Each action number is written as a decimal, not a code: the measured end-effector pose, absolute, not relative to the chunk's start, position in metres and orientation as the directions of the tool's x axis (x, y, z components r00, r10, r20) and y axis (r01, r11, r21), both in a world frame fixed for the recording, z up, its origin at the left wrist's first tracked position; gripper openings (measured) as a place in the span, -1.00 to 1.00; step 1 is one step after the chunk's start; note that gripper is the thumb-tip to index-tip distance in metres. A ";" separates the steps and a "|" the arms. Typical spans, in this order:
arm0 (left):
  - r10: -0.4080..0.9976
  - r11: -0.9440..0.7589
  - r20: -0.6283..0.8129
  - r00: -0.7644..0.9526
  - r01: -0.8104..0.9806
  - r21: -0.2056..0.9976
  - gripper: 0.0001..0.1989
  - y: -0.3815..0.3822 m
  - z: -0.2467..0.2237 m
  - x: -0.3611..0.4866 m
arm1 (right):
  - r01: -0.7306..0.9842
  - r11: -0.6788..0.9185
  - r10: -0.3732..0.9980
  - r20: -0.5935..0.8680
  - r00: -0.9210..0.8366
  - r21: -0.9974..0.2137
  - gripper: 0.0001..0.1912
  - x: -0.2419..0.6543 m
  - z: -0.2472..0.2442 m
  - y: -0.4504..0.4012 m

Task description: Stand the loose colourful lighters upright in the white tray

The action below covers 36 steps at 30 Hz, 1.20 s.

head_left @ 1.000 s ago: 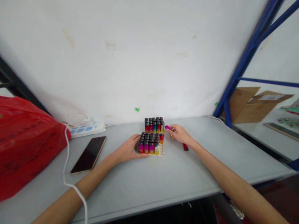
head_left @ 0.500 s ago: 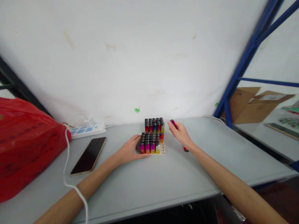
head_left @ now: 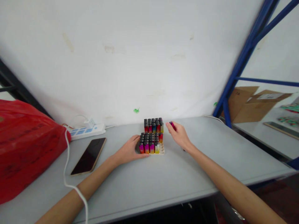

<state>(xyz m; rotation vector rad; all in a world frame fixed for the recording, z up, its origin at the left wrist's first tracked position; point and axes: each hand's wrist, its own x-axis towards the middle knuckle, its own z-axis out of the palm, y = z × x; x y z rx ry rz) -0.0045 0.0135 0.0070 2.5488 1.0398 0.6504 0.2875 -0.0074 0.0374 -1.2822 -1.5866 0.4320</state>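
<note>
My left hand (head_left: 129, 150) is wrapped round the left side of the front tray (head_left: 162, 150), thumb along its front edge. Rows of upright lighters (head_left: 151, 147) with black tops and pink, orange and yellow bodies fill most of this white tray; a few round slots show at its right side. Just behind stands a second block of lighters (head_left: 154, 126). Right of the trays, my right hand (head_left: 178, 134) is closed on a purple lighter (head_left: 173, 125), held above the table. Another dark object, mostly hidden, lies under my right wrist.
A phone (head_left: 89, 156) lies at the left, near a white power strip (head_left: 87, 132) and a red bag (head_left: 30, 149). A white cable (head_left: 67, 161) crosses my left forearm. Blue rack posts (head_left: 233, 74) and a cardboard box (head_left: 254, 107) stand at the right.
My right hand has moved slightly left with the lighter, now partly turned within the fingers. The object under my right wrist is more hidden. My left hand keeps its place on the tray.
</note>
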 end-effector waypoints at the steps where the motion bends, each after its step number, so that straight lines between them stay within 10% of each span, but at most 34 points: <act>1: 0.715 -0.691 0.294 0.635 0.575 0.438 -0.19 0.014 0.006 -0.005 | 0.519 0.393 0.881 0.472 0.023 -0.759 -0.50 0.288 0.040 -0.009; 11: 0.708 -0.699 0.318 0.631 0.559 0.446 -0.15 0.017 0.004 -0.006 | 0.707 0.604 0.796 0.327 -0.510 -0.367 -0.47 0.301 0.054 -0.018; 21: 0.712 -0.693 0.295 0.637 0.573 0.436 -0.12 0.019 0.002 -0.007 | 0.672 0.551 0.828 0.218 -0.517 -0.495 -0.60 0.303 0.043 -0.011; 31: 0.719 -0.686 0.287 0.634 0.576 0.445 -0.15 0.017 0.006 -0.005 | 0.885 0.310 0.946 0.203 -0.252 -0.347 -0.48 0.329 0.054 -0.019; 36: 0.724 -0.678 0.274 0.633 0.577 0.455 -0.16 0.014 0.009 -0.004 | 0.982 0.022 0.996 -0.083 -0.038 -0.189 -0.55 0.373 0.057 -0.020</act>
